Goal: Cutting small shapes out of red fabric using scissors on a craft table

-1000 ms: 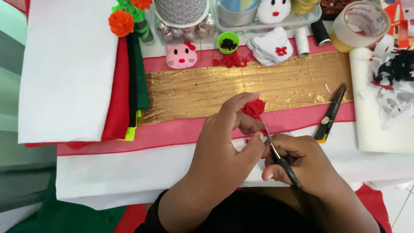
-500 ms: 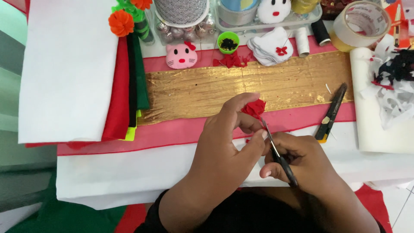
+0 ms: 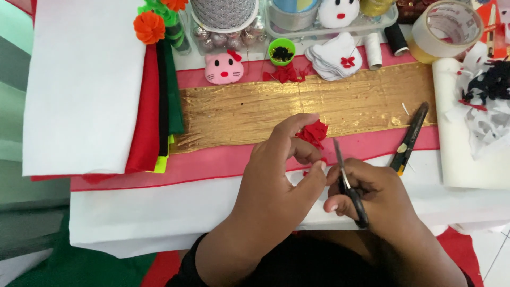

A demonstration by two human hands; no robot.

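White felt sheet (image 3: pixel 79 85) at ten o'clock, gold strip (image 3: pixel 255 109) across centre on pink cloth (image 3: pixel 212 162), tape roll (image 3: pixel 449 26) at one o'clock, left hand (image 3: pixel 273 183) pinching red flower (image 3: pixel 313 133) over the strip, right hand (image 3: pixel 372 194) closed around scissors (image 3: pixel 348 183) just beside it.

Felt flower (image 3: pixel 313 132) above gold strip (image 3: pixel 239 109); utility knife (image 3: pixel 409 139) right

matt red felt flower (image 3: pixel 313 132), steel-bladed scissors (image 3: pixel 348 183), glossy wrinkled gold strip (image 3: pixel 297 106), soft white felt sheet (image 3: pixel 79 85)
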